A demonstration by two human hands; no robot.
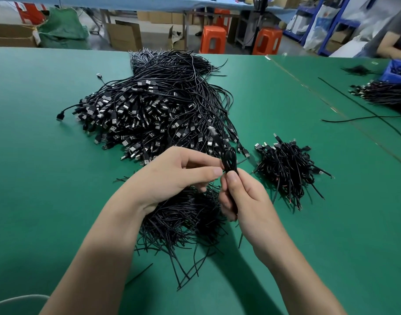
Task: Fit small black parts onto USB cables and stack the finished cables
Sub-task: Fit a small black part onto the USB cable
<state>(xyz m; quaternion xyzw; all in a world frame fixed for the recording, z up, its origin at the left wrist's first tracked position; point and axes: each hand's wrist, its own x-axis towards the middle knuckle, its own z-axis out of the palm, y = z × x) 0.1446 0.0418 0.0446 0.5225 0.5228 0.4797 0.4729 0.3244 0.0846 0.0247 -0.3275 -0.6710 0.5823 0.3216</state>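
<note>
Black coiled cable (230, 159): left hand (172, 175) pinches it, right hand (245, 197) grips it below.

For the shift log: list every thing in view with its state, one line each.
left hand: pinches the held cable.
right hand: grips the held cable.
held cable: coiled, lifted off the table.
large cable pile: loose, uncoiled, heaped.
small cable pile: coiled bundles, stacked.
thin black strips: loose heap beneath the hands.

Bare forearms (99, 246), bare hands (170, 176)
</note>
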